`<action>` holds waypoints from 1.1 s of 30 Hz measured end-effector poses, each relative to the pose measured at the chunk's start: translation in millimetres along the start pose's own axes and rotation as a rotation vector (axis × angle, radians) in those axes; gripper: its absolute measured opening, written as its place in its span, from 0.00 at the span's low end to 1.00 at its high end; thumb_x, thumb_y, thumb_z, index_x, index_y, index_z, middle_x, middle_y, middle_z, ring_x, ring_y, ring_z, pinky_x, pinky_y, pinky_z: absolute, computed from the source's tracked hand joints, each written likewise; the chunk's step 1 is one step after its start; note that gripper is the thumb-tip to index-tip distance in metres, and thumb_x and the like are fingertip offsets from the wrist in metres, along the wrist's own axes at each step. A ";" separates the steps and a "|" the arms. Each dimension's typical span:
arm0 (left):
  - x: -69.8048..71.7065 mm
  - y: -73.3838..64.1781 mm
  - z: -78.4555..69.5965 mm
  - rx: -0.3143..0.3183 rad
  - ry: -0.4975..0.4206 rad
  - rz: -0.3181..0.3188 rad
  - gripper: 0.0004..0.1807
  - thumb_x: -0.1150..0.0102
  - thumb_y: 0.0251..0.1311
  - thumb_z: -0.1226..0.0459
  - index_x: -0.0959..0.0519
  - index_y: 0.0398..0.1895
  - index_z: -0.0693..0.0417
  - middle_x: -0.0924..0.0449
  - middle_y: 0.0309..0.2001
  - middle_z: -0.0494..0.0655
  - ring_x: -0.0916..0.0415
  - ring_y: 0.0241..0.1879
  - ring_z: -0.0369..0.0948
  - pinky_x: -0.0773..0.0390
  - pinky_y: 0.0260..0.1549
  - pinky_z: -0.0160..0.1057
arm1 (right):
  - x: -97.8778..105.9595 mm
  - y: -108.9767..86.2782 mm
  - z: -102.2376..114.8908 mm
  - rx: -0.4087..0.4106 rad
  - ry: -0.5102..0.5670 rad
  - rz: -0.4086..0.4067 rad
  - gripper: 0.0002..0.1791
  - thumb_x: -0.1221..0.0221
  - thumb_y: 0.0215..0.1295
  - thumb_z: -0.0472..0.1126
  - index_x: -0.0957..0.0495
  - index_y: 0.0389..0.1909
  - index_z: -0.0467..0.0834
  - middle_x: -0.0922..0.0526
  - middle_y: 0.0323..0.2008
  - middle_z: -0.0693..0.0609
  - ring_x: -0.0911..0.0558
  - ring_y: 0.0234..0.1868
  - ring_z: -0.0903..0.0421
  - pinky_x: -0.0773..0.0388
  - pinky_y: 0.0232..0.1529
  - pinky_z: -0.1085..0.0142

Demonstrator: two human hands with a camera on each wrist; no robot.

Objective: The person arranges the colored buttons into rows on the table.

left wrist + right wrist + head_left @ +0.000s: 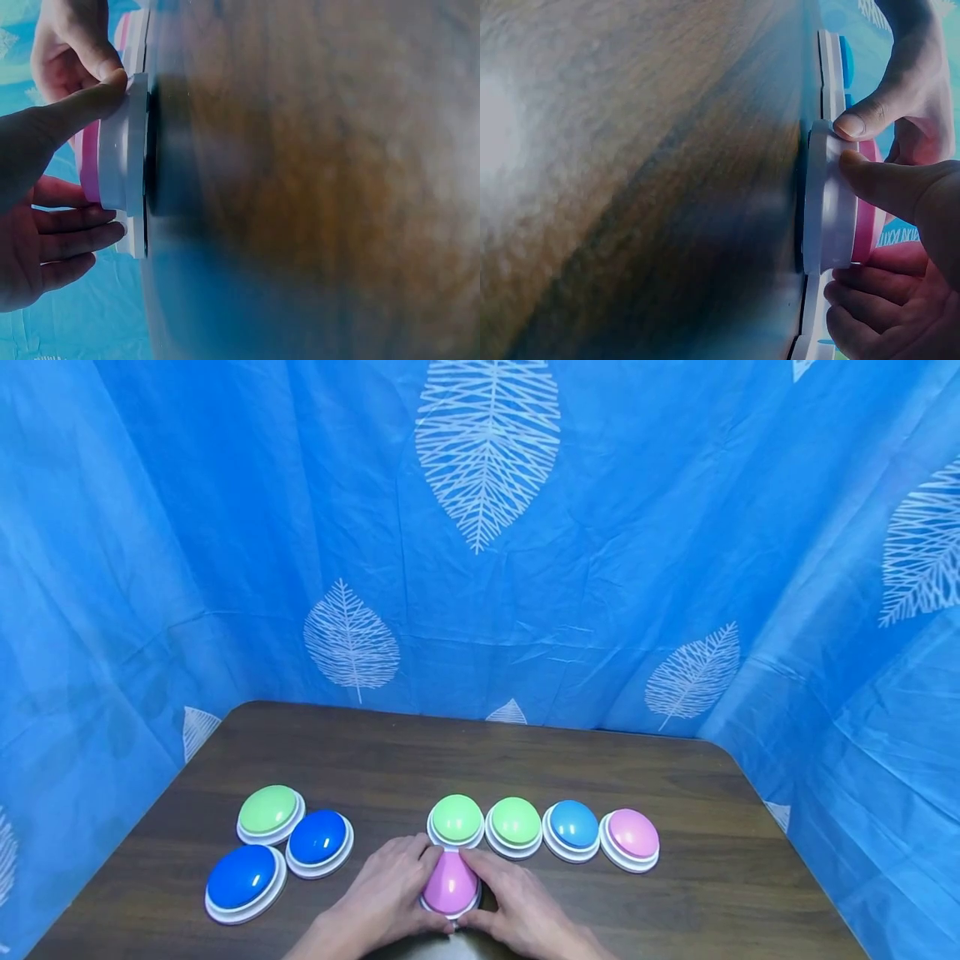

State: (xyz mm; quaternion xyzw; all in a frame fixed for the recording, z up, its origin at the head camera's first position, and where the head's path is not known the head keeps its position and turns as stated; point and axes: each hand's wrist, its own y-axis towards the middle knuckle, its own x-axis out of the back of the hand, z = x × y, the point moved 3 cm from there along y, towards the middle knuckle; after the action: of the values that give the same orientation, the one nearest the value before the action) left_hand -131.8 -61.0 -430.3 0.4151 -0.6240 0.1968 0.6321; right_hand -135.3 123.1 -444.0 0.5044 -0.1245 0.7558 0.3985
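Observation:
In the head view a pink button (450,885) with a white base stands at the front middle, between both hands. My left hand (390,887) grips its left side, thumb at the near edge and fingers around the far side. From the right, my right hand (519,897) grips it the same way, the two thumbs close together at the front. The left wrist view shows the white base (124,165) side on, low over the table. Directly behind the pink button sits a green button (457,820); fingertips are right at its near rim.
Rightward from that green button, a row runs on with another green button (516,822), a light blue button (573,825) and a pink button (632,835). At left stand a green button (268,810) and two dark blue buttons (242,878). A blue leaf-patterned curtain (600,568) surrounds the wooden table (720,893).

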 end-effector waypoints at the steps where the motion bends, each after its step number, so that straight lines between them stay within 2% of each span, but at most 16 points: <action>1: -0.7 -0.3 -0.2 -0.001 -0.002 -0.002 0.40 0.27 0.37 0.35 0.22 0.46 0.55 0.27 0.38 0.42 0.25 0.40 0.41 0.24 0.51 0.47 | -0.6 -0.2 -0.3 -0.001 0.001 0.002 0.35 0.32 0.61 0.54 0.30 0.67 0.46 0.22 0.60 0.53 0.24 0.59 0.59 0.25 0.57 0.59; 9: -4.4 -1.3 -1.9 0.006 -0.013 -0.016 0.38 0.25 0.36 0.37 0.23 0.43 0.54 0.28 0.38 0.41 0.26 0.39 0.40 0.25 0.50 0.47 | -2.5 -0.8 -2.7 0.001 0.007 0.006 0.34 0.34 0.62 0.56 0.30 0.66 0.47 0.22 0.59 0.54 0.24 0.59 0.60 0.24 0.56 0.60; 20: -4.3 -6.5 -1.5 0.045 -0.050 0.010 0.44 0.27 0.37 0.35 0.23 0.50 0.58 0.27 0.42 0.42 0.27 0.43 0.41 0.26 0.53 0.47 | -2.7 -0.6 -3.0 0.017 0.017 0.022 0.37 0.31 0.58 0.57 0.31 0.65 0.48 0.23 0.58 0.55 0.23 0.57 0.61 0.24 0.54 0.61; 27: 3.0 -13.7 5.1 0.095 -0.132 0.076 0.46 0.31 0.43 0.33 0.24 0.57 0.57 0.25 0.48 0.43 0.27 0.50 0.43 0.26 0.54 0.50 | -1.8 4.3 4.4 0.071 -0.016 -0.041 0.42 0.29 0.56 0.56 0.32 0.68 0.42 0.23 0.60 0.51 0.23 0.57 0.60 0.24 0.54 0.62; 33: 16.8 -19.2 14.3 0.144 -0.083 0.056 0.49 0.26 0.42 0.38 0.25 0.58 0.66 0.23 0.52 0.54 0.26 0.55 0.52 0.27 0.56 0.53 | -0.5 14.2 14.5 0.067 -0.023 -0.066 0.43 0.29 0.56 0.54 0.33 0.70 0.41 0.25 0.63 0.48 0.25 0.61 0.56 0.25 0.57 0.60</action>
State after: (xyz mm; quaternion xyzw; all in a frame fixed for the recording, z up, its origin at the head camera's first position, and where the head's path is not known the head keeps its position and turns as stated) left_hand -123.6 -87.6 -421.4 0.4497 -0.6452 0.2417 0.5685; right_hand -136.0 105.0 -434.8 0.5300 -0.0870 0.7402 0.4044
